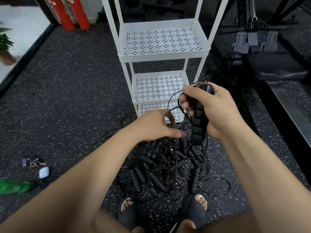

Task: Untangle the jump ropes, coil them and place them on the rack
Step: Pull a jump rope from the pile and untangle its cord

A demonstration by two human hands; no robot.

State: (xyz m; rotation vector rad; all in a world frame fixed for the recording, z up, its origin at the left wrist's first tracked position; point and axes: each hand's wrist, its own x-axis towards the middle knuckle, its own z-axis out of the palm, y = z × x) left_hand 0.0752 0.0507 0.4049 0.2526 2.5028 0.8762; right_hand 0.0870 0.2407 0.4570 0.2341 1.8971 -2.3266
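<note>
The right hand (208,110) grips a ribbed foam handle (199,130). The left hand (156,126) meets its thin cord (168,102); I cannot tell whether it pinches it. The cords look light, springy and prone to snagging, so lift by the handles from the jump ropes (161,165) piled on the floor.

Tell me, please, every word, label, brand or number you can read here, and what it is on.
Nothing here is legible.
The pale tags on the red cylinders: too blurred to read.
The small purplish panel on the black ribbed jump-rope handle gripped by the right hand: blurred, no characters discernible.
</note>
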